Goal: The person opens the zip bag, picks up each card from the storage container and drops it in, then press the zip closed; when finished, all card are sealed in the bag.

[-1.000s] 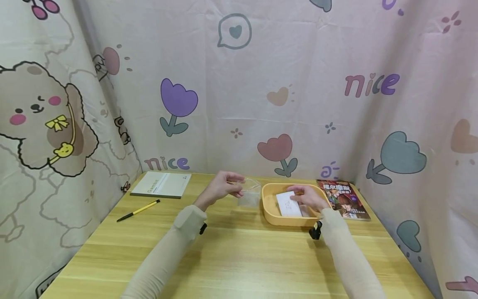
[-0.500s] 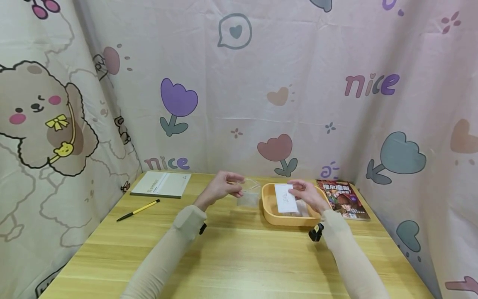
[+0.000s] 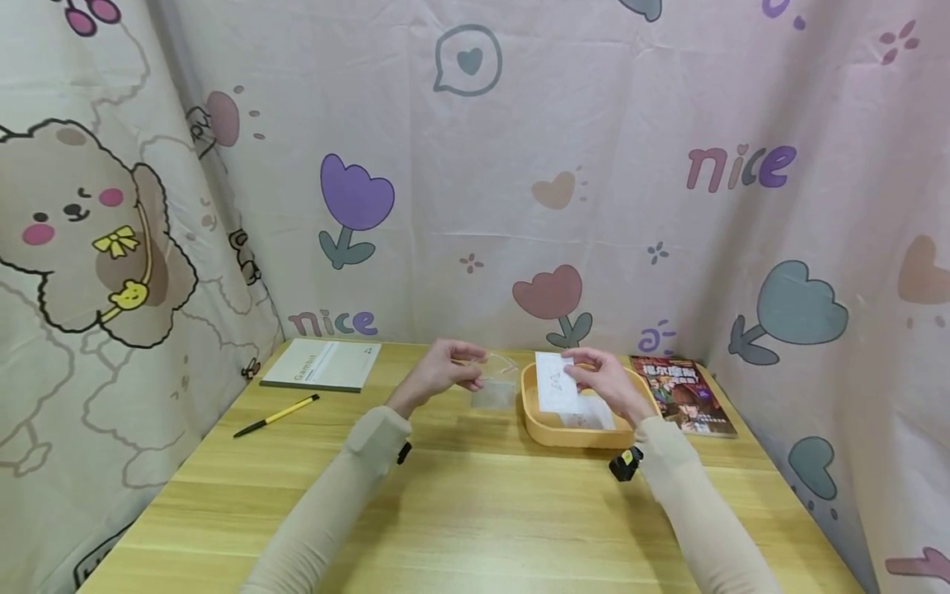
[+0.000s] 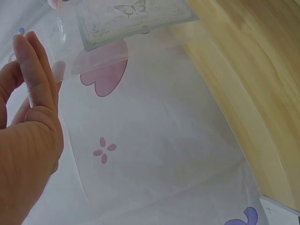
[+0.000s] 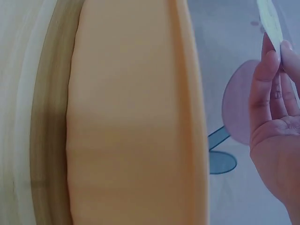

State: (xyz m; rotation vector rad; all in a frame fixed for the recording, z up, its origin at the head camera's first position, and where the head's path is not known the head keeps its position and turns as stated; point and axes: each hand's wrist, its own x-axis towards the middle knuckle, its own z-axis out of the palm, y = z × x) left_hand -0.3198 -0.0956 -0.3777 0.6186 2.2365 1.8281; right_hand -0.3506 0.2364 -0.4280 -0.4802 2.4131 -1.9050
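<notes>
My left hand (image 3: 441, 373) pinches the upper edge of a clear plastic bag (image 3: 493, 394), which hangs with its mouth spread. A white card (image 3: 558, 384) with a line drawing is pinched between the thumb and fingers of my right hand (image 3: 609, 381). It stands upright, above the left part of the yellow bin (image 3: 545, 436) and beside the bag, apart from it in the head view. Through the bag, the left wrist view shows the card (image 4: 133, 21) with a butterfly drawing and a greenish border. The right wrist view has the card (image 5: 271, 21) nearly edge-on.
Inside the bin lies another whitish flat piece (image 3: 590, 411), partly hidden. A magazine (image 3: 686, 396) is to the bin's right. At the left lie a grey-white notebook (image 3: 322, 365) and a yellow and black pen (image 3: 276, 416). A patterned curtain (image 3: 445, 181) hangs behind the table (image 3: 475, 511).
The right hand has lifted the card up from inside the bin and moved it left, closer to the bag. The left hand and the bag have stayed almost still.
</notes>
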